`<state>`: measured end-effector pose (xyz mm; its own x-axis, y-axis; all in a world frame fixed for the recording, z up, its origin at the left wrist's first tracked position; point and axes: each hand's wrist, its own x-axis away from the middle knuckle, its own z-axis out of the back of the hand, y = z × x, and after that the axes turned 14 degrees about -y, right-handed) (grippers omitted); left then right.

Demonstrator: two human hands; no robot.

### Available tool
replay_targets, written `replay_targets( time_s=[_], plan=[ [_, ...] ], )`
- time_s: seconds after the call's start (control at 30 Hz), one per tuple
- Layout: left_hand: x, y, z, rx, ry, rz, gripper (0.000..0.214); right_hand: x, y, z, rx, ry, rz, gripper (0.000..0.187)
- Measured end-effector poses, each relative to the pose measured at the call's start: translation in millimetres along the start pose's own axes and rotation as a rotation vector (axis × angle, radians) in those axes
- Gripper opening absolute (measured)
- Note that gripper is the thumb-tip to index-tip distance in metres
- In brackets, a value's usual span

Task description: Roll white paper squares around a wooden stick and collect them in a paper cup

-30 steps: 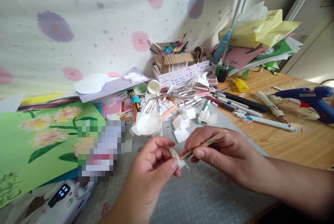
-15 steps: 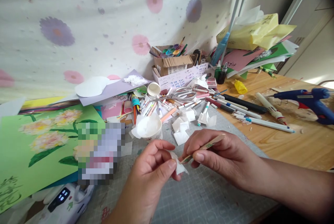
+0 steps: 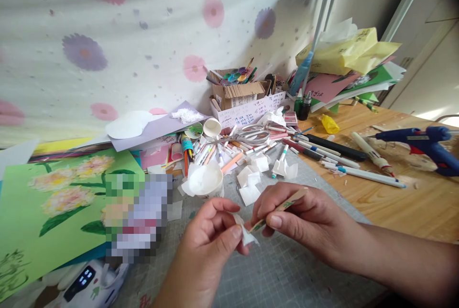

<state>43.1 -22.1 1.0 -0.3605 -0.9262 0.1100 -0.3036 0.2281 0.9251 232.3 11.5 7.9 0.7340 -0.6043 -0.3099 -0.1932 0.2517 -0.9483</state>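
Note:
Between the thumb and fingers of my left hand [image 3: 215,236] is a small folded piece of white tissue paper [image 3: 248,237]. My right hand [image 3: 304,224] pinches a flat tan stick [image 3: 289,203] with green marks, its lower tip touching or very close to the tissue. Both hands are above the grey cutting mat [image 3: 265,279]. Just beyond them lie white paper squares [image 3: 250,181] and a white paper cup [image 3: 206,181] filled with something white.
Pens, markers and scissors [image 3: 251,133] crowd the back of the mat. A blue glue gun [image 3: 423,143] rests on the wooden table at right. A green flower painting [image 3: 68,193] and a white device with a lit display [image 3: 86,279] are at left.
The view has shifted slightly. Both hands keep their grips on the tissue and the stick, with the stick's tip still at the tissue.

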Motion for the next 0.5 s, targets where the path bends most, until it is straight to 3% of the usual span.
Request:
replay_targets(
  time_s=[0.23, 0.5],
  plan=[
    [0.9, 0.7, -1.9, 0.039, 0.003, -0.021, 0.015, 0.9, -1.2, -0.5, 0.080, -0.004, 0.005, 0.017],
    [-3.8, -0.3, -1.2, 0.057, -0.012, -0.015, 0.016, 0.1, 0.3, 1.1, -0.028, 0.002, -0.028, 0.019]
  ],
)
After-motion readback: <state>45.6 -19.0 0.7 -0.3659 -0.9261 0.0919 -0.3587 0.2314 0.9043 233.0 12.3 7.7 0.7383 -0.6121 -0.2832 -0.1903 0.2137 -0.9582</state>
